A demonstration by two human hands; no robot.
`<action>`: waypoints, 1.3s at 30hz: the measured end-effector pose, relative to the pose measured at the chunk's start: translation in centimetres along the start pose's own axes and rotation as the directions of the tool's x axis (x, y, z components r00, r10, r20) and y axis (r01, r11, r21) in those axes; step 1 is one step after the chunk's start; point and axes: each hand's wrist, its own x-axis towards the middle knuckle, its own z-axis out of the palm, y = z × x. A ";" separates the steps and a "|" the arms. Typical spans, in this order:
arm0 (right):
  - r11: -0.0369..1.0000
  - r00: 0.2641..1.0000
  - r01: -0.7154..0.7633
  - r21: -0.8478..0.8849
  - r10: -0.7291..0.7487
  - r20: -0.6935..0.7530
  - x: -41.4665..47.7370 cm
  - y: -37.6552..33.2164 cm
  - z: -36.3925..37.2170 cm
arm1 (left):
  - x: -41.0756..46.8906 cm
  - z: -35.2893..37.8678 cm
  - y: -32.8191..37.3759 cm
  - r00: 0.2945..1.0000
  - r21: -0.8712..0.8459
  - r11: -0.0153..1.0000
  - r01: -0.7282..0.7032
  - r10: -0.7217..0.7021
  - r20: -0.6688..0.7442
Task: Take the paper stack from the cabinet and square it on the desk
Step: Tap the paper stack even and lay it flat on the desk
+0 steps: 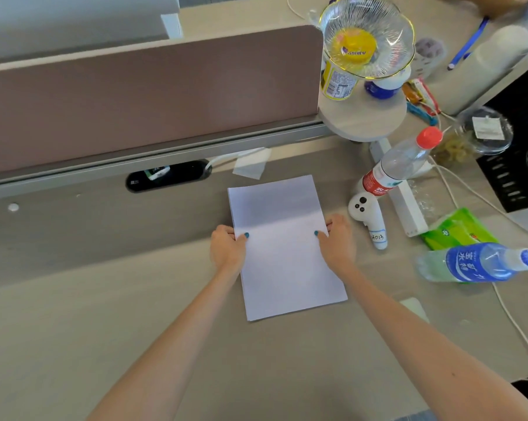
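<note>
White paper stack (282,244), beige table (111,299), dusty-pink partition (150,95), red-capped bottle (399,164), blue-labelled bottle (478,262), green packet (457,229).

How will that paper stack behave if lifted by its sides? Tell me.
The paper stack is thin, so it would probably sag between the left hand and right hand. Loose sheets likely slide and fan apart. Probably light.

The desk (104,299) lay bare along its near edge and out to the left. Toward the right edge a white controller (367,218), a power strip (408,208), two bottles (399,165) (478,262) and a green packet (457,229) crowded the way; the partition (150,95) closed the far edge.
</note>
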 end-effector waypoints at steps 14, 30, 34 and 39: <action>0.996 0.996 0.090 -0.027 -0.091 -0.017 -5.0 -0.3 0.6 | -5.1 -0.2 -1.7 0.991 -0.124 0.985 -0.123 0.116 -0.062; 0.900 0.953 0.299 -0.318 -0.301 0.046 -4.2 -0.3 0.9 | -4.7 0.4 -2.6 0.880 0.360 0.824 -0.438 0.475 -0.018; 0.710 0.835 0.533 -0.460 -0.528 0.152 -3.3 -0.7 1.9 | -3.5 1.5 -2.8 0.722 0.554 0.537 -0.636 0.668 0.180; 0.581 0.767 0.635 -0.509 -0.553 0.325 -1.8 0.6 3.6 | -2.1 3.1 -3.8 0.686 0.611 0.404 -0.681 0.645 0.337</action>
